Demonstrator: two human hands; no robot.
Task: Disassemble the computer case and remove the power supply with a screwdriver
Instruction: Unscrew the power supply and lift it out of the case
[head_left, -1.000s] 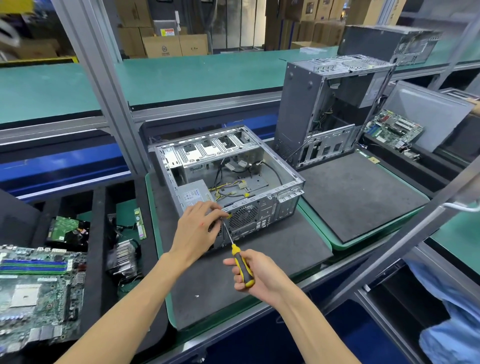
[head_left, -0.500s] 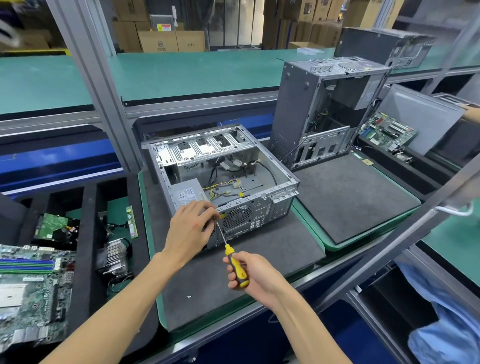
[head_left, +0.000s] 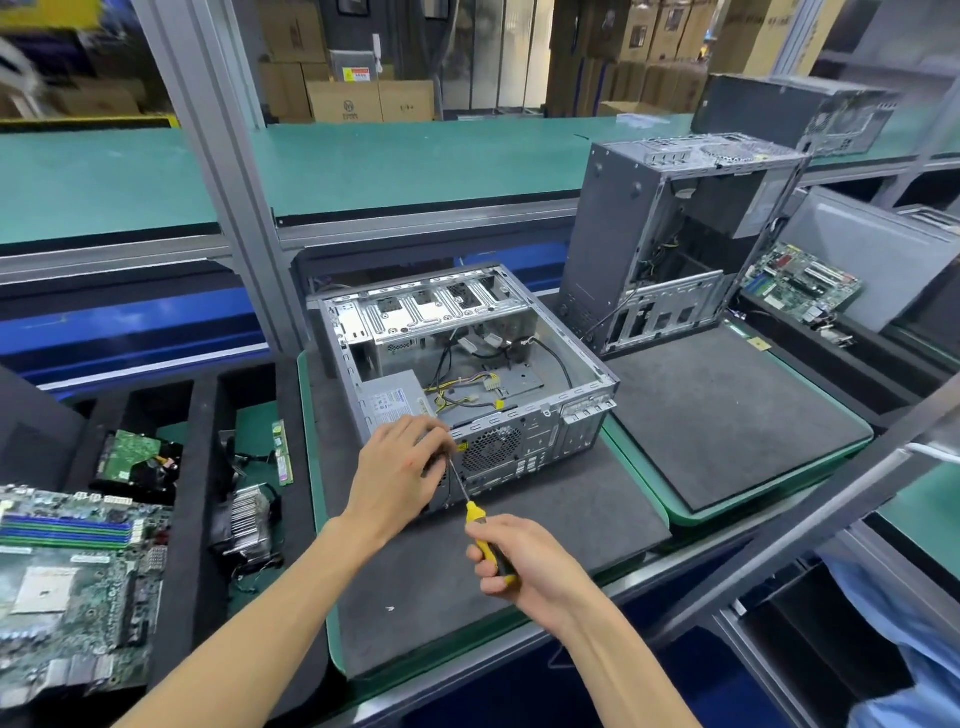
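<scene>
The open case (head_left: 462, 364) lies on its side on the dark mat (head_left: 545, 525). The right hand (head_left: 524, 566) grips the screwdriver (head_left: 480, 530), tip at the rear panel; the left hand (head_left: 400, 467) pinches near its shaft. The power supply (head_left: 392, 402) sits inside the case's near-left corner.

- Second computer case (head_left: 670, 244) — upright, side open, on a dark mat (head_left: 727, 415).
- Motherboard (head_left: 67, 587) — left foam tray.
- Heatsink with fan (head_left: 249, 525) beside it.
- Green circuit board (head_left: 802, 283) — far right.
- Cardboard boxes (head_left: 369, 101) behind.
</scene>
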